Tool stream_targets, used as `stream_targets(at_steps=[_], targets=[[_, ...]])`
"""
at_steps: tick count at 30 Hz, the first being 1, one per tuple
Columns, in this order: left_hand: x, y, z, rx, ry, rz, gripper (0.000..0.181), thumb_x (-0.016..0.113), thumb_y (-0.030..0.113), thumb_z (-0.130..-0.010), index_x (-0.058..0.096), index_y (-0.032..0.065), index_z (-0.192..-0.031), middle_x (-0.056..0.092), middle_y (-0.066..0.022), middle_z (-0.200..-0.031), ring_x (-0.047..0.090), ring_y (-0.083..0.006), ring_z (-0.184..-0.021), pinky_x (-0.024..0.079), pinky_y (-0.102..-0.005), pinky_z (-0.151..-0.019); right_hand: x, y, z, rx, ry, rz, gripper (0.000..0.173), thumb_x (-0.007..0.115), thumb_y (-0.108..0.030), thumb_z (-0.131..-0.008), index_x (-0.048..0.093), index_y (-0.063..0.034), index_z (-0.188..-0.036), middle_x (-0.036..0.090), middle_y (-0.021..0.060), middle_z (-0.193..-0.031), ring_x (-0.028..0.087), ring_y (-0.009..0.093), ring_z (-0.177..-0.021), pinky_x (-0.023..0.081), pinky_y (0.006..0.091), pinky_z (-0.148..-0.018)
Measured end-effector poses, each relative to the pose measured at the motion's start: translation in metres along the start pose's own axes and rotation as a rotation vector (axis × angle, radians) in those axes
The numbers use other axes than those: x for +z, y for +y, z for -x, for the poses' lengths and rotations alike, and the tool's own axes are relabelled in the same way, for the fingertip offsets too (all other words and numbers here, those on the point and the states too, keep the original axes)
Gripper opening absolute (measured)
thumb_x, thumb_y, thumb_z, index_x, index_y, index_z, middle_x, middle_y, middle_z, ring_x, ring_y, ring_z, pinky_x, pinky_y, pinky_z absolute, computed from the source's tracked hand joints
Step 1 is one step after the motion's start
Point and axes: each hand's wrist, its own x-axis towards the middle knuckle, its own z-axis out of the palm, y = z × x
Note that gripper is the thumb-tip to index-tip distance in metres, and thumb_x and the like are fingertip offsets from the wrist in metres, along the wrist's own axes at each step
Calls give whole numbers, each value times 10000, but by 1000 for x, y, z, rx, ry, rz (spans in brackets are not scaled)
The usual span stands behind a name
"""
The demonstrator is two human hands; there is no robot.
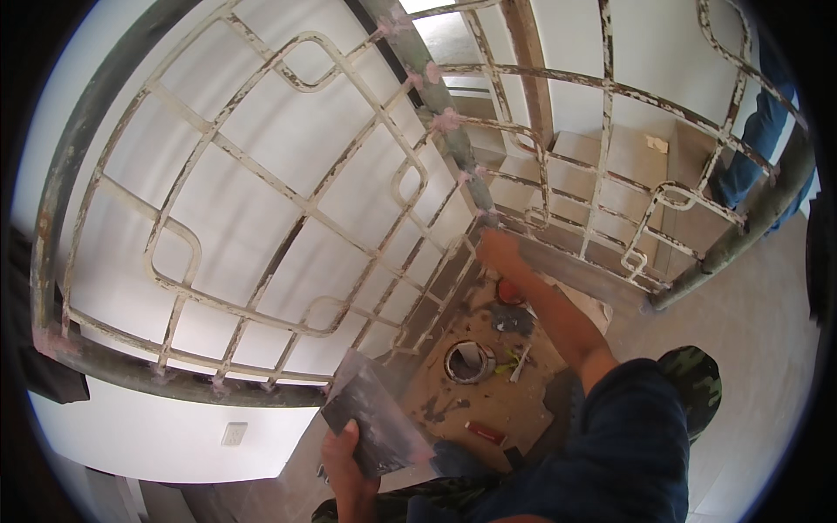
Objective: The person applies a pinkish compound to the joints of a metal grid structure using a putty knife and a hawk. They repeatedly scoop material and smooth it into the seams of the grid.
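My left hand [346, 454] grips a dark flat board [382, 421], smeared with pale dust and with pink filler along its edges. My right hand [498, 252] reaches to the foot of a dark metal corner post [467, 153]. Its fingers are curled there, and whatever they may hold is hidden. Pink filler [448, 120] coats the joints where railing bars meet this post. On the left stands a metal grille [307, 206] of off-white bars with flaking paint. A second flaking grille [608, 85] runs off to the right.
Stained cardboard [451, 399] covers the floor below my arms. On it are an open tin [469, 361], a red round container [510, 291] and a red packet [485, 433]. A person's leg in blue jeans [758, 137] shows beyond the right grille.
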Motion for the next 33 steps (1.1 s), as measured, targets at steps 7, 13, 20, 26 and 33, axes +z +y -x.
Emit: stream_targets(at_steps=[7,13,20,26,33], targets=[[10,-16,-30,-120,103,408,274,592,184,-929,583,34,-1159,657,-98,-1086,652,-244,-960,539,-384,-860,-53,-106,180,-615,-956,-1462,724,599,14,-861,299,-105,-1509,594,17,-861,544,82,-734,463,251,-674],[30,-22,-44,-113,18,561,205,560,137,-947,586,35,-1123,658,-97,-1074,654,-230,-970,540,-386,-880,-37,-135,209,-951,-514,-1181,543,611,-10,-861,467,2,-1386,644,137,-1185,636,213,-1039,489,281,-852],[44,-9,-36,-61,-47,545,215,578,141,-940,584,28,-1123,662,-100,-1064,658,-230,-980,542,-372,-892,-64,-118,184,-1260,-325,-373,499,574,-16,-837,513,4,-1332,619,236,-1188,656,354,-971,530,383,-786],[53,-5,-40,-115,-17,561,211,570,121,-940,582,12,-1120,671,-115,-1054,661,-227,-977,551,-354,-860,-53,-134,199,-1124,84,-583,577,545,-24,-820,447,-28,-1389,614,180,-939,608,399,-758,497,474,-655],[63,9,-32,-156,-94,640,216,546,109,-947,582,1,-1130,672,-119,-1061,677,-212,-934,578,-329,-802,-60,-114,198,-1266,-83,-320,820,548,16,-813,181,-105,-1536,569,172,-1023,613,296,-759,501,374,-702]])
